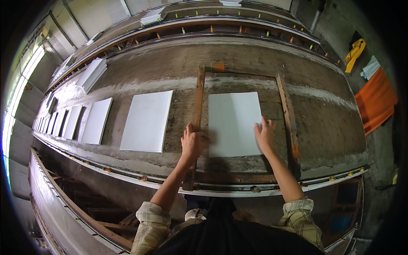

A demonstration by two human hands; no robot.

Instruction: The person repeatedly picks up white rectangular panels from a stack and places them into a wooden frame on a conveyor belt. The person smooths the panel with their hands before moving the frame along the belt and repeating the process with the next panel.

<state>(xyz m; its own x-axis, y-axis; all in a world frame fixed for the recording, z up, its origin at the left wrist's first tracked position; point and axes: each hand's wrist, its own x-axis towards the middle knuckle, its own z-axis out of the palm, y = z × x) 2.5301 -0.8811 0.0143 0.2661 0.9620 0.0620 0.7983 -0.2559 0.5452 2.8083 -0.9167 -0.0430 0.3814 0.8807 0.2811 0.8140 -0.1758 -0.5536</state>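
A white rectangular panel [234,123] lies flat on the long, stained table, inside a worn wooden frame [291,127]. My left hand [194,142] is over the frame's left bar, its fingers curled and its thumb side close to the panel's left edge. What those fingers hold, if anything, is hidden. At the panel's right edge is my right hand [265,134], thumb and fingers apart, the thumb over the white surface. It sits inside the frame's right bar and grips nothing that I can see. A shadow falls across the panel's left part.
Another white panel [147,121] lies left of the frame, with several more in a row beyond it. A white stack [92,75] stands farther back. Small pegs line the table's rails [182,30]. Orange cloth [377,101] hangs at the right; a second table [70,204] is lower left.
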